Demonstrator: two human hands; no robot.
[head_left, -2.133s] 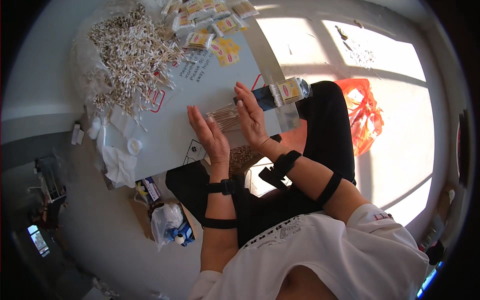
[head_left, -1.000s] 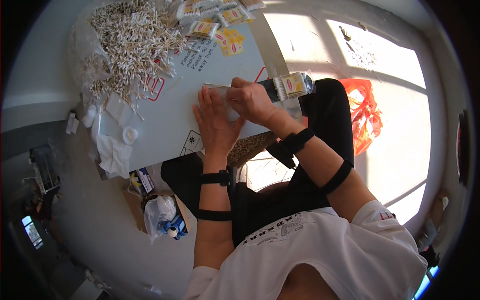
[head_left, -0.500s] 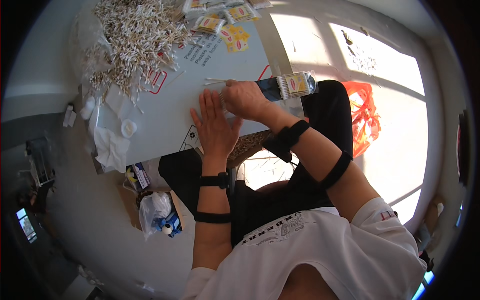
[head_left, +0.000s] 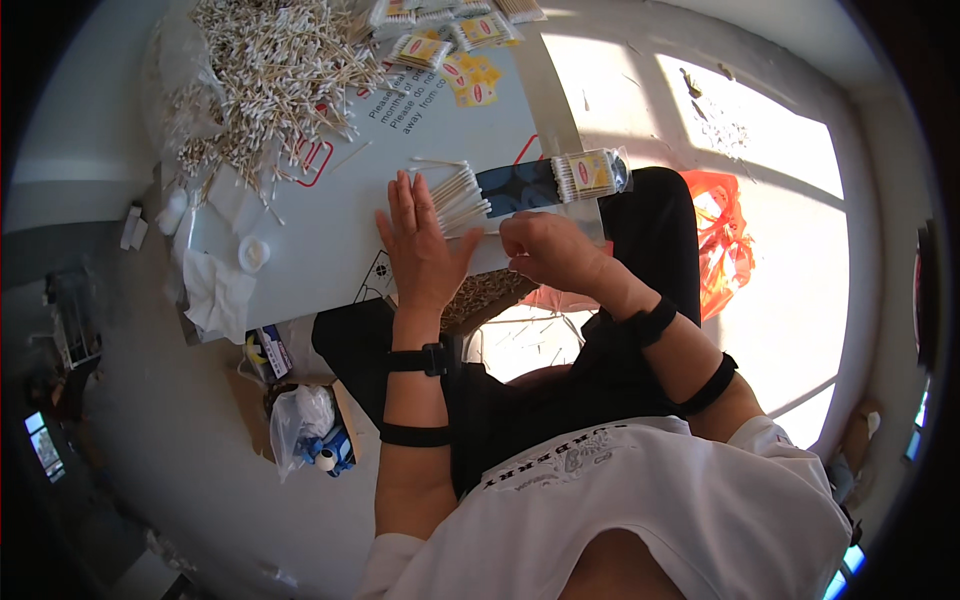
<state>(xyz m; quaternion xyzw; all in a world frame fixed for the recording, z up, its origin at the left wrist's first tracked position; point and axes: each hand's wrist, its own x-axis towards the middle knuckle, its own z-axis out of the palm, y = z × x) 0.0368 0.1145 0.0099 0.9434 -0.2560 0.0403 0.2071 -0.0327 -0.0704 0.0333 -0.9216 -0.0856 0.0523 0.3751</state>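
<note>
- The left hand (head_left: 425,250) is laid flat, fingers extended, against the swabs' left side.
- The loose cotton swabs (head_left: 460,200), near the table's (head_left: 330,250) front edge, would likely handle as light, stiff and easily scattered; best gripped mid-stick. Their left ends are partly covered.
- The right hand (head_left: 555,248) is curled; whether anything is pinched cannot be told.

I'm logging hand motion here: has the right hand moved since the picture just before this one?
Yes. Judged against the tabletop, the right hand has shifted rightward and toward the person, from over the cotton swabs.
</note>
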